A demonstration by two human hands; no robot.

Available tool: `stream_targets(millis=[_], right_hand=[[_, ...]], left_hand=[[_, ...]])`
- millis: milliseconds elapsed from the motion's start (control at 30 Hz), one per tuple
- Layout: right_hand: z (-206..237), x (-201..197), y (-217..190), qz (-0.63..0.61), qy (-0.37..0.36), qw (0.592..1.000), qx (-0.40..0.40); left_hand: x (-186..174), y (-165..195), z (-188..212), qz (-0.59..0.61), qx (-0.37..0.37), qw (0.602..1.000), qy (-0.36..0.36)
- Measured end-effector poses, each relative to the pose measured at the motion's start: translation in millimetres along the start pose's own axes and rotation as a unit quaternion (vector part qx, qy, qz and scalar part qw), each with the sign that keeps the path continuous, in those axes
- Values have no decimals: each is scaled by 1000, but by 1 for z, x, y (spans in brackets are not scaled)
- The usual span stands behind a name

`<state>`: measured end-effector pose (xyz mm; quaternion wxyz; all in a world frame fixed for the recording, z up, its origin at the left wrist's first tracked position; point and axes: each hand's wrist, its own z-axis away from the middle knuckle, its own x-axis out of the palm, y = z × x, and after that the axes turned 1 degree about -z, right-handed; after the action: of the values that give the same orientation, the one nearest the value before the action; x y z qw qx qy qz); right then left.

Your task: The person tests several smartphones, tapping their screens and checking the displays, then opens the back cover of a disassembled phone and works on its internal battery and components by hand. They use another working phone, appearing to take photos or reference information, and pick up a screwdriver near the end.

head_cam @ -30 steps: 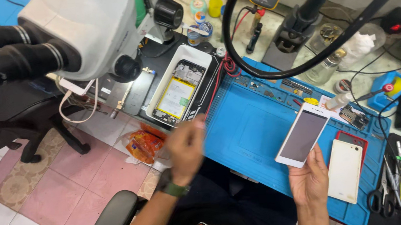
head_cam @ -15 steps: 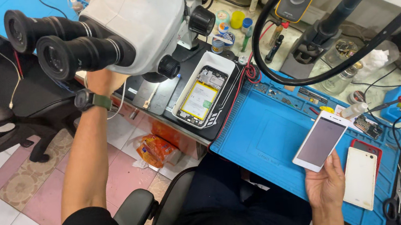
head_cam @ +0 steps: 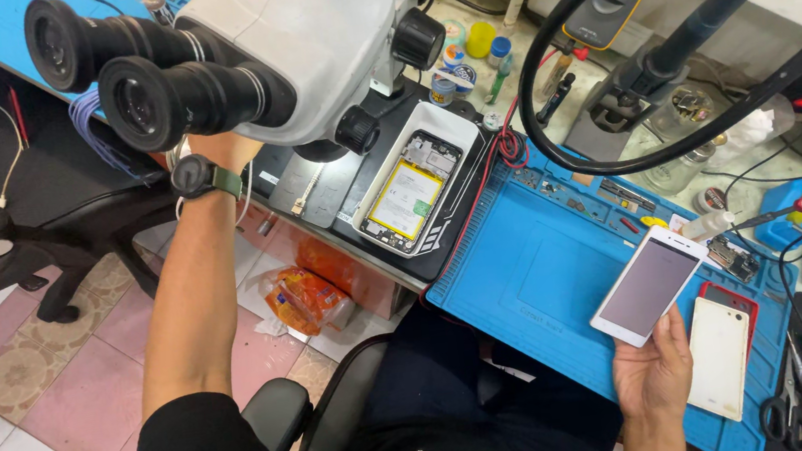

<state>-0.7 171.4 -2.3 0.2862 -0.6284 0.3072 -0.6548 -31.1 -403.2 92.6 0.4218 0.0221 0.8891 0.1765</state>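
The left hand (head_cam: pixel 211 148), now hidden behind the upper-left microscope (head_cam: pixel 279 38), grip indiscernible; the phone (head_cam: pixel 649 285) is best kept level, clasped in right hand (head_cam: pixel 652 378) fingers.

Head view: worn on the head, aimed steeply down at the worktop (head_cam: pixel 567 267)
Nearness: microscope (head_cam: pixel 231 53) seen close, upper left
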Motion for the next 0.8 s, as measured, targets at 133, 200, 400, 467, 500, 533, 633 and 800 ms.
stream_targets(millis=[133, 200, 400, 467, 500, 533, 633, 800], right_hand=[[1, 1, 0, 8, 3, 1000, -1], [1, 2, -1, 11, 7, 1000, 2], [0, -1, 0, 12, 2, 1000, 8], [0, -3, 1, 12, -7, 1000, 3], [0, -4, 1, 12, -12, 1000, 2], [0, -5, 1, 8, -18, 1000, 4], [1, -6, 1, 0, -24, 1000, -1], [1, -5, 1, 20, 6, 1000, -8]], left_hand=[[3, -11, 5, -1, -10, 1000, -4], [1, -19, 12, 2, -17, 1000, -5], [-23, -52, 59, 104, -14, 994, -42], [-30, -58, 66, 163, 80, 983, -17], [-32, -58, 67, 152, 81, 985, -19], [-33, -58, 67, 141, 80, 986, -22], [-35, -55, 64, 91, -57, 990, -94], [-40, -55, 62, 33, 76, 996, -24]])
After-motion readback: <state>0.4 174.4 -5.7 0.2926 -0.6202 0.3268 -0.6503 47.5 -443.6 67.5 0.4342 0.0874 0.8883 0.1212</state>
